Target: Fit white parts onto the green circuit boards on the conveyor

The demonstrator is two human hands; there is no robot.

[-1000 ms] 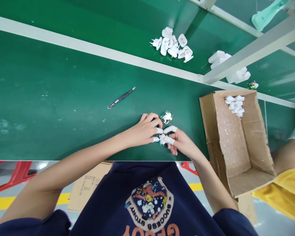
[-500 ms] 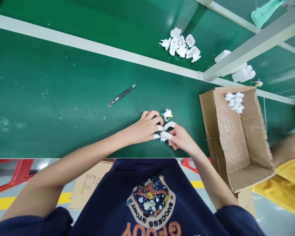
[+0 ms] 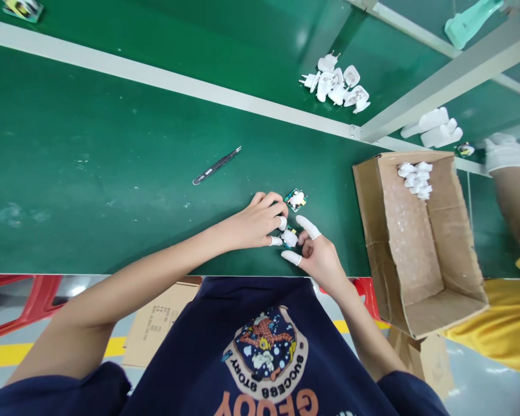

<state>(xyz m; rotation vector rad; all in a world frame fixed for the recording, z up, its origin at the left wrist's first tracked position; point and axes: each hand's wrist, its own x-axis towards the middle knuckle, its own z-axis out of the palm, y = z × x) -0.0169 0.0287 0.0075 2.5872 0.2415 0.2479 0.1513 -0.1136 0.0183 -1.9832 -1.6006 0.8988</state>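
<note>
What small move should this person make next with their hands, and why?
Probably close the right hand on the small white-topped board between the hands. Its capped fingers stand open on either side of that piece, and the left hand has its capped fingertips close beside it, perhaps steadying it.

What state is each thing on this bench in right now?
Left hand: white finger cots on, fingertips at the small circuit board.
Right hand: fingers spread, beside that board.
Tweezers: lying untouched on the green work surface.
Cardboard box: open, white plastic parts inside.
</note>
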